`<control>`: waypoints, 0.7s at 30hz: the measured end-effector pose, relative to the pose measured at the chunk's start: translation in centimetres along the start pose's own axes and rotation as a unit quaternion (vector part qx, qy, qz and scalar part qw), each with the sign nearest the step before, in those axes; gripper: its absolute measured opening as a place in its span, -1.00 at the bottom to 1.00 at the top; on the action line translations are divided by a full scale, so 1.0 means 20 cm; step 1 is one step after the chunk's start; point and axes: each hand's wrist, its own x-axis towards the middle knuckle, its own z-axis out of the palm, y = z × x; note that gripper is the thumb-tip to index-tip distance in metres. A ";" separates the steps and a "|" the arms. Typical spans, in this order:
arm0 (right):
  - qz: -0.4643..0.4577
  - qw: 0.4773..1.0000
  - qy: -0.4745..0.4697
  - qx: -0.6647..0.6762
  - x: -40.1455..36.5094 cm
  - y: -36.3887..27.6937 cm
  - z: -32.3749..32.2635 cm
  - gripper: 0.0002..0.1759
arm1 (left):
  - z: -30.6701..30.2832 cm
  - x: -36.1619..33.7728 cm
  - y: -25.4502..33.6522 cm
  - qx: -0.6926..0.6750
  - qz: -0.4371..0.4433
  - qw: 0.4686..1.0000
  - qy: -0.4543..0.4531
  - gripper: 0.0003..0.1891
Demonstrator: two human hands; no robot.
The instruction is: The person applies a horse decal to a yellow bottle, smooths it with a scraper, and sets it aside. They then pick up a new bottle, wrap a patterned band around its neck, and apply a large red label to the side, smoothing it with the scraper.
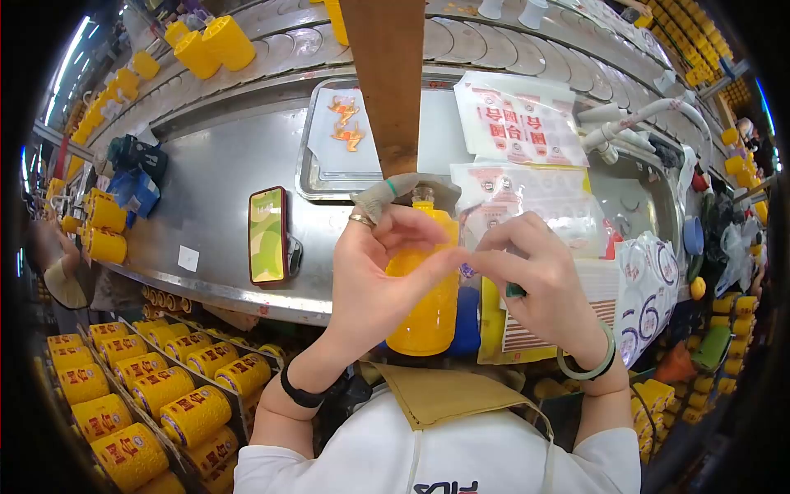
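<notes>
A yellow bottle with a clear glass neck stands upright in front of me, partly hidden by my hands. Over its left side is my left hand, with a cloth cover and a ring on its fingers; thumb and forefinger curve toward my other hand. My right hand pinches a small purple-and-white piece where the fingertips of both hands meet. Whether the left thumb also grips that piece is unclear. Printed label sheets lie beyond my right hand.
A phone lies on the metal bench at left. Behind the bottle, a brown post rises beside a metal tray with orange stickers. Crates of yellow bottles stand lower left. A person's arm shows far left.
</notes>
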 end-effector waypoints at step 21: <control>-0.032 0.999 -0.010 -0.036 -0.06 -0.02 -0.05 -0.53 | 0.05 -0.05 0.09 0.040 -0.103 0.994 0.026 -0.50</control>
